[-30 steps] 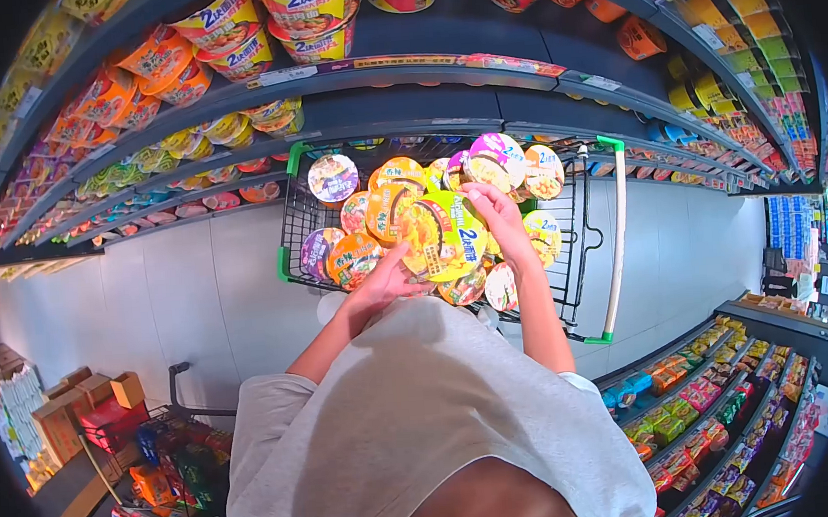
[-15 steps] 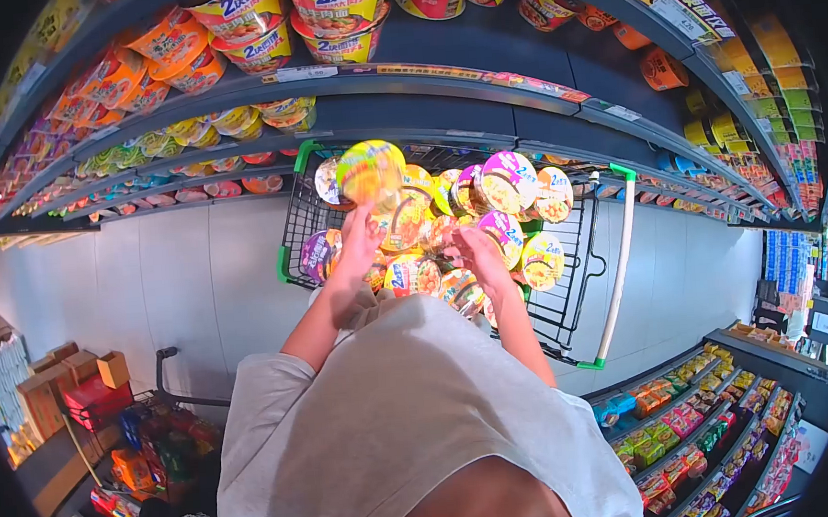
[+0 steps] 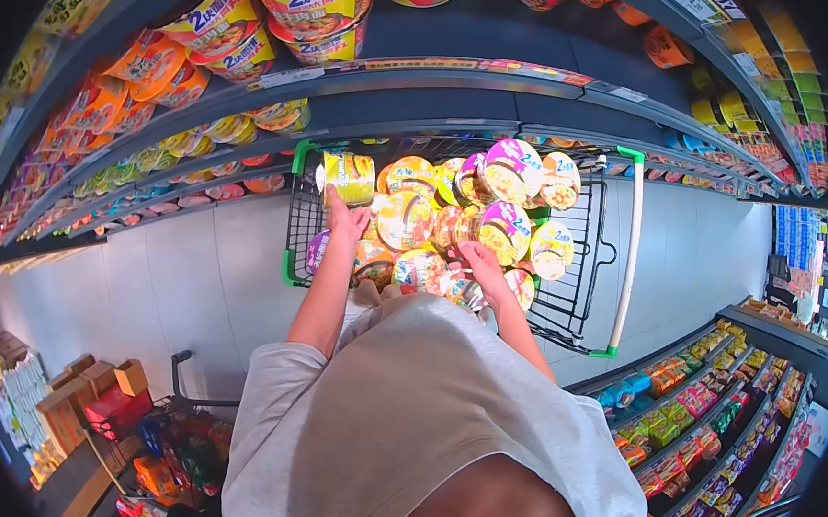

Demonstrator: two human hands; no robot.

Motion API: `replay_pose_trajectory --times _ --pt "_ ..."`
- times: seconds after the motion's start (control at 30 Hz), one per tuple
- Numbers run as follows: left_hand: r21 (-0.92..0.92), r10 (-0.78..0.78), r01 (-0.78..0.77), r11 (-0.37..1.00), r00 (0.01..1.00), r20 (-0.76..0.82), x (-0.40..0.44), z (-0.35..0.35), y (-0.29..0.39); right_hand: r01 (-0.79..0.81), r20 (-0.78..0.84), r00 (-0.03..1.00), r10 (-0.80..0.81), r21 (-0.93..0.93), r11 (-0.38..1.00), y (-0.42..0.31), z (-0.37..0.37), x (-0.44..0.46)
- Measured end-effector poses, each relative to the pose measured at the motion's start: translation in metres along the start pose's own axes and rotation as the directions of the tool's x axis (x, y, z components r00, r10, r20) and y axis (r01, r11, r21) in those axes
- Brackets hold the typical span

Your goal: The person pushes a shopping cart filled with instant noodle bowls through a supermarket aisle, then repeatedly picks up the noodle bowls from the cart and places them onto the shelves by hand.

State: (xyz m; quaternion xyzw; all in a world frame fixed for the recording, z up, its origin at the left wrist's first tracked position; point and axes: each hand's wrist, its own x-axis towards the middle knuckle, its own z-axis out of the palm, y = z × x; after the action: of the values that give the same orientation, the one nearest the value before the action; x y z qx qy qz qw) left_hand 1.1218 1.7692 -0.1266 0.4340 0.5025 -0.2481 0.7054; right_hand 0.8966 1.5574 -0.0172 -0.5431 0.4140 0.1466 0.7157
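1. Nearest the camera: the wearer's light grey fabric shirt [image 3: 423, 392]. Both bare forearms extend from it over the cart.
2. Right hand [image 3: 477, 262]: fingers partly curled, beside the round noodle cup with the purple-and-white lid [image 3: 505, 234]. Whether it grips anything cannot be told.
3. Just left of the right hand: the round noodle cup with a pale, multicoloured lid [image 3: 419, 273].
4. Further out, the round noodle cup with the orange lid [image 3: 405, 221] lies between the two hands.
5. Left hand [image 3: 345, 212]: fingers closed around the lower part of the yellow-green cylindrical noodle cup [image 3: 352, 178]. This cup is over the far left corner of the cart, printed side wall facing the camera. Contact with anything beneath it cannot be told.
6. Carrier: the black wire shopping cart with green corner fittings [image 3: 288, 267]; its white handle [image 3: 628, 253] is at the right.
7. Step in hand (judged): handling one cup at the left end of the load. The next move calls for a firm left-hand grip, a level base and clearance from neighbouring cups before release.
8. Beyond the cart: the dark grey metal shelving [image 3: 459, 75], carrying yellow-and-red noodle tubs [image 3: 312, 4].
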Motion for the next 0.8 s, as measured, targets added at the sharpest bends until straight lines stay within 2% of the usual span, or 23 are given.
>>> replay_pose_trajectory --times 0.13,0.27,0.37,0.47,0.57,0.67,0.77,0.8 --pt "-0.348 -0.108 0.121 0.930 0.993 0.057 -0.015 0.012 -0.001 0.016 -0.009 1.000 -0.016 0.011 1.000 0.008 0.003 0.001" --pt "-0.476 -0.166 0.207 0.855 0.978 0.127 -0.009 0.013 -0.001 0.034 -0.002 0.999 -0.034 -0.008 0.999 0.008 0.002 -0.001" --pt "-0.509 -0.136 0.222 0.832 0.970 0.202 0.008 0.014 0.000 0.043 -0.011 0.999 -0.043 -0.025 0.999 0.005 0.001 -0.003" --pt "-0.466 -0.100 0.252 0.848 0.940 0.326 0.022 0.011 0.001 0.048 -0.011 0.999 -0.048 -0.034 0.998 0.003 0.001 -0.004" --pt "-0.399 0.123 0.095 0.912 0.866 0.486 0.055 0.004 -0.009 0.059 0.006 0.998 -0.059 -0.022 0.998 0.007 -0.002 -0.001" --pt "-0.339 0.000 0.103 0.935 0.957 0.291 -0.002 0.011 -0.005 0.063 0.000 0.998 -0.063 -0.035 0.997 0.005 -0.001 -0.003" --pt "-0.502 -0.268 0.292 0.814 0.956 0.121 0.009 0.008 0.003 0.063 0.006 0.998 -0.063 -0.061 0.996 0.013 0.000 -0.001" --pt "-0.506 -0.223 0.308 0.806 0.949 0.222 0.013 0.005 0.003 0.065 0.011 0.998 -0.065 -0.072 0.995 0.017 -0.001 0.002"
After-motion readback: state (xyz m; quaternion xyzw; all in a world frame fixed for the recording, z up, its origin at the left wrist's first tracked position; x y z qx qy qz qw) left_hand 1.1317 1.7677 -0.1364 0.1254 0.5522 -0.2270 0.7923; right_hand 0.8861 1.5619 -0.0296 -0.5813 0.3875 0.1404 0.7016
